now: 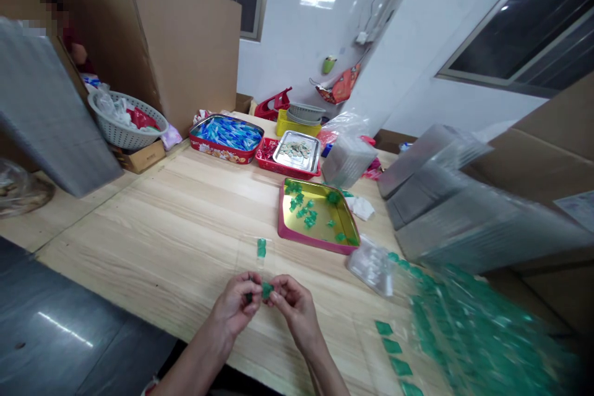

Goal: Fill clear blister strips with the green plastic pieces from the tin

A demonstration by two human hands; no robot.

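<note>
Both hands meet over the near part of the wooden table. My left hand (239, 303) is closed, its fingertips pinching one side of a small translucent green piece (267, 290). From the other side, my right hand (294, 306) grips the same piece between thumb and finger. Another dark green bit shows under the left fingers, partly hidden. Just beyond the hands lies a clear plastic tray (245, 253), with green pieces (262, 247) set in a row in it. The tray's near end is covered by my hands.
A gold-lined tin (320, 241) of loose green pieces stands ahead. Clear trays (371, 266) lie to its right, beside a heap of green-filled trays (487, 328). Behind are a red tin (227, 155) of blue pieces and a metal tray (297, 164). Stacked clear trays (427, 204) line the right.
</note>
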